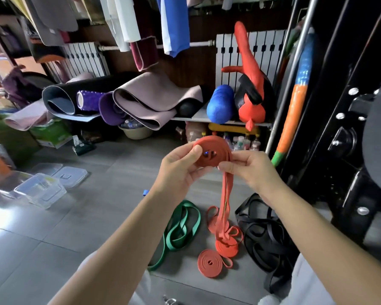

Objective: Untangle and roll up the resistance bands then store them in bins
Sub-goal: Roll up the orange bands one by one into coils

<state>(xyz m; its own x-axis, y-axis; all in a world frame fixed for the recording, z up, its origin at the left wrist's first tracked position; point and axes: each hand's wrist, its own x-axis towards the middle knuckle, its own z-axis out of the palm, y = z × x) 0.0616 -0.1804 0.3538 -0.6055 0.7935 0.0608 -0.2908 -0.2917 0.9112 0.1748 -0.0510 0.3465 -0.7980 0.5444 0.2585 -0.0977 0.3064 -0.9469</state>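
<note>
the half-wound red band coil (211, 154) is held up in the air in front of the person, above the floor (97, 216). the left hand (180, 170) grips it, thumb pressed flat on the coil's face and fingers curled behind. the right hand (251, 170) pinches the loose tail (225, 194) right where it leaves the coil's right edge. the tail hangs straight down into a looped red heap (223, 236) on the floor.

the likeliest trouble is the coil springing open. only the thumb's pressure holds the wraps flat, so if it eases while the right hand shifts along the tail, the outer turns could slacken or telescope sideways. the second risk is below: the heap looks knotted over itself, and pulling more tail up may tighten a loop rather than free it. it lies just beside the black bands (266, 236) and a finished red roll (209, 263), so a snagged loop could drag either along. that roll's end sticks out and might unwind if tugged. the green band (180, 227) lies near on the heap's left, apart from it.

the clear plastic bins (42, 191) sit well apart towards the floor's left side, so the roll must stay clamped for the carry.
</note>
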